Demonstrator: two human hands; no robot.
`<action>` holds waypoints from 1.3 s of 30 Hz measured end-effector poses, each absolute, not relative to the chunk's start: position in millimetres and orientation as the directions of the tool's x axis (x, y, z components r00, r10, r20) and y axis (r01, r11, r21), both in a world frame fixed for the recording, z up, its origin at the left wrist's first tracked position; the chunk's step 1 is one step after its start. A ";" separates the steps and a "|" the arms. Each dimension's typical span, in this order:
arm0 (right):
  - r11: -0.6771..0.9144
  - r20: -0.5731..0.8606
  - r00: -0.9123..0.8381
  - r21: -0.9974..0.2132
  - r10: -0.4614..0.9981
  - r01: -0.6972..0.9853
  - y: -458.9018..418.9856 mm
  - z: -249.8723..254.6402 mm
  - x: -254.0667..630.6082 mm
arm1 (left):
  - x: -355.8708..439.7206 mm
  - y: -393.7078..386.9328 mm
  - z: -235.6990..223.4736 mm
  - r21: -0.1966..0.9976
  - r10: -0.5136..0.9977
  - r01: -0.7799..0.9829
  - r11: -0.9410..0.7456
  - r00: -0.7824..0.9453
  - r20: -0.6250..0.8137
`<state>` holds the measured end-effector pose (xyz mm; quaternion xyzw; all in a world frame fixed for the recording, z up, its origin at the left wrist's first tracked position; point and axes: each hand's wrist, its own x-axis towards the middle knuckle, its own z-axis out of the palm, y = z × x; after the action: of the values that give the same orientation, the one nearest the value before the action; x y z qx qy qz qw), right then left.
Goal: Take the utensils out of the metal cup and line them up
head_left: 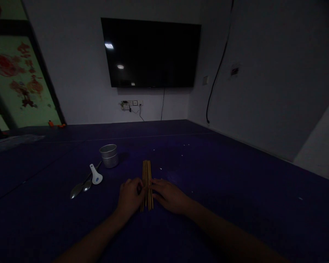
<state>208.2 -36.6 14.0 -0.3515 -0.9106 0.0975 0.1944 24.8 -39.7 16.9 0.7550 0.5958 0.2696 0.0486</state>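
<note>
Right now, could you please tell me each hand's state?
Left hand: curled at the chopsticks; whether it grips cannot be told.
Right hand: open, touching the chopsticks' right side.

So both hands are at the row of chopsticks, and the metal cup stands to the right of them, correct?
Not quite: the metal cup stands to the left of the chopsticks, as the head view shows. Both hands, left and right, are indeed at the chopsticks.

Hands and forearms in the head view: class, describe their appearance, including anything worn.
The left hand and right hand are bare, without gloves. No sleeve, watch or bracelet shows on the left forearm or right forearm. Dim light hides finer details.
</note>
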 end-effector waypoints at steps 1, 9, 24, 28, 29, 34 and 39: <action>0.735 0.288 -0.678 -0.312 0.677 0.602 -36.2 13.4 208.3 | 24.9 -40.0 18.2 0.374 0.935 0.890 -0.262 0.138 0.328; 0.735 0.292 -0.675 -0.311 0.677 0.602 -36.8 13.5 208.0 | 24.2 -43.3 30.2 0.174 0.962 0.968 -0.180 0.136 0.235; 0.742 0.295 -0.683 -0.320 0.668 0.589 -38.5 17.3 206.1 | 24.4 -42.9 38.4 -0.134 0.964 0.970 -0.204 0.222 0.146; 0.738 0.298 -0.676 -0.319 0.674 0.595 -38.8 16.8 206.3 | 24.5 -42.4 41.7 -0.156 0.962 0.961 -0.227 0.246 0.117; 0.737 0.296 -0.677 -0.320 0.674 0.595 -38.6 16.5 206.4 | 24.2 -42.1 41.9 -0.152 0.962 0.962 -0.228 0.247 0.116; 0.741 0.299 -0.679 -0.320 0.670 0.590 -38.0 16.1 206.8 | 21.8 -38.2 39.0 -0.112 0.968 0.970 -0.218 0.229 0.103; 0.739 0.291 -0.680 -0.310 0.673 0.599 -39.4 17.3 206.9 | 19.4 -34.6 38.0 -0.052 0.975 0.980 -0.193 0.198 0.100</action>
<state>206.9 -39.4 17.3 -0.3489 -0.9115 0.0948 0.1962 19.4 -34.6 38.0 0.7721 0.6330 0.0221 -0.0519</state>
